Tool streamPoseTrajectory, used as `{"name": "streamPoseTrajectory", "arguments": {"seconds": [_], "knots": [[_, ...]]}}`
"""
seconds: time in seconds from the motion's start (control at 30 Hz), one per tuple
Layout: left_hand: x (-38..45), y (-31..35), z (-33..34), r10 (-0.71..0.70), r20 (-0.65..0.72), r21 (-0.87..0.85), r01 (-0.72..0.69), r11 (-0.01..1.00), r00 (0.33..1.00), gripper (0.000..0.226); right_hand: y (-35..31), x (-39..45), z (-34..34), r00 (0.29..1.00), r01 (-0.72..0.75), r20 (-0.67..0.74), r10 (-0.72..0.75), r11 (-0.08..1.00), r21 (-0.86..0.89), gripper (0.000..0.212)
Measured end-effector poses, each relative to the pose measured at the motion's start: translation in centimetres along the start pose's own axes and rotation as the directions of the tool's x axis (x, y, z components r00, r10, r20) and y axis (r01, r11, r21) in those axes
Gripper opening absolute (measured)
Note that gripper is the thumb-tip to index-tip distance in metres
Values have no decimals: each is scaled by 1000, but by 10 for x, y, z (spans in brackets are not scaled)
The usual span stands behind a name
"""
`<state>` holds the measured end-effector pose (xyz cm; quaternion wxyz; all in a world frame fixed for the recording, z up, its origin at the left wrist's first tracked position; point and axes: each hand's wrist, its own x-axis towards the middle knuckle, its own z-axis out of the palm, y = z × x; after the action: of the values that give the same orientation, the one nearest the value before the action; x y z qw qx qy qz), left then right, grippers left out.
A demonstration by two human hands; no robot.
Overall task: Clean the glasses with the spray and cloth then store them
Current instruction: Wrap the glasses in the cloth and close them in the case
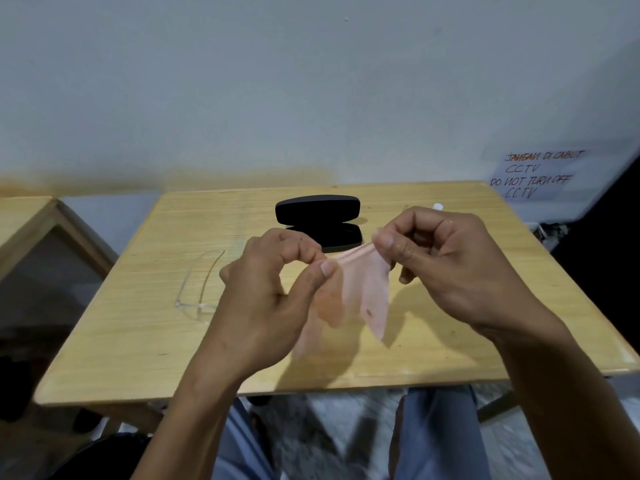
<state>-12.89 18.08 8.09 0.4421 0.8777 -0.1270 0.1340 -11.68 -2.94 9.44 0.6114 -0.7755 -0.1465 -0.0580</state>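
Fingers (325, 268) of both hands pinch a pink cloth (363, 289) over the wooden table (138, 341) (pale wall (277, 81) behind).

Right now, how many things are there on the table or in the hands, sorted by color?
Black: 1, the open glasses case on the table
Clear: 1, the glasses lying on the table
Pink: 1, the cloth pinched between the left hand and right hand
White: 1, a small round object, too small to identify
Total: 4
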Motion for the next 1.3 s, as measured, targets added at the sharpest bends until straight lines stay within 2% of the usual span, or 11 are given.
{"name": "streamPoseTrajectory", "arguments": {"seconds": [0.1,0.2,0.43,0.53,0.67,0.77,0.9,1.13,1.3], "knots": [[2,2,-9,72,52,256,-83,963,996,17,-1,3,-2,999,4,-36,-2,999,36,24],[2,2,-14,59,78,363,-84,928,995,10,-2,5,-7,998,10,-65,-8,999,34,22],[14,-4,-19,-16,22,122,13,992,1000,10,0,11,-20,996,-26,-81,26,1000,8,8],[17,-3,-24,-2,-16,193,5,981,1000,6,1,12,-26,992,-34,-119,35,999,8,7],[19,3,-25,20,-36,296,-8,955,999,13,1,13,-31,991,-36,-132,37,999,9,7],[26,2,-27,-6,-73,242,23,970,997,18,0,14,-35,986,-47,-158,45,999,-8,9],[34,1,-33,-8,-55,125,15,992,998,17,-1,17,-38,978,-78,-191,77,997,7,12],[46,7,-36,40,-105,194,-19,981,994,14,-2,23,-40,965,-72,-251,81,996,45,13],[52,2,-42,25,-57,148,-17,989,998,9,-1,28,-45,972,-65,-224,63,998,1,9]]}}
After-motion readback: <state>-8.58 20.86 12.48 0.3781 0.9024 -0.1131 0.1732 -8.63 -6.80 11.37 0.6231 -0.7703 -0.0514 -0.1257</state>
